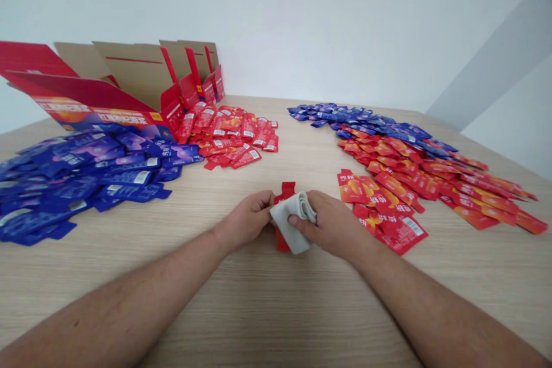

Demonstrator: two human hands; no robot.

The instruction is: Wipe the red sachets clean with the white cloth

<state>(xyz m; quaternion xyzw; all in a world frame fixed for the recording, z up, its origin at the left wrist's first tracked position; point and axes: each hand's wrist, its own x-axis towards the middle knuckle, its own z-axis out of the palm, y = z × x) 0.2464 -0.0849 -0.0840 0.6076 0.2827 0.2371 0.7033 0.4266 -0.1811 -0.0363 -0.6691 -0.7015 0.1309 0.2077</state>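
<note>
Left hand [245,221] and right hand [330,224]: fingers clamped on folded grey cloth [293,223], red sachet [287,190] protruding far and near of it, above the wooden desk [259,310].

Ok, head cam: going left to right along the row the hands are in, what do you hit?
blue sachets → left hand → folded pale grey cloth → right hand → red-orange sachets

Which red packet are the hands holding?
The red packet poking from the grey cloth, held between the left hand and right hand; others lie in piles.
</note>
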